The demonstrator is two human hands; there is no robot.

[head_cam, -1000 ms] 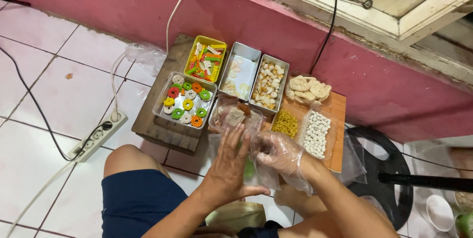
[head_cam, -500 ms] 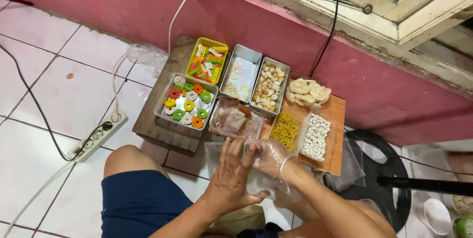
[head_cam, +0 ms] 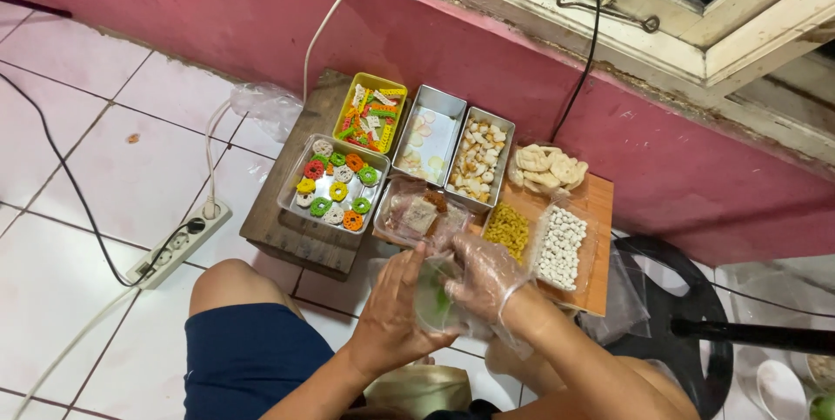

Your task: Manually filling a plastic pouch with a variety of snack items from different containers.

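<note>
- Your left hand (head_cam: 396,316) and gloved right hand (head_cam: 487,276) are both closing fingers around a small clear plastic bag (head_cam: 432,303) with something green inside, held above the tiled floor (head_cam: 104,168), just in front of the low wooden surface (head_cam: 300,233).
- Risk, as I judge it: the glove is sliding on the thin film, so the bag could be slipping or spilling.
- Bag orientation: I can't tell mouth direction or long axis; it's crumpled.

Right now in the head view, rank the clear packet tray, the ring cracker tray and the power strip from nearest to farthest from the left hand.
1. Clear packet tray, just above the left hand.
2. Ring cracker tray, up and left.
3. Power strip, far left on the floor.
</note>
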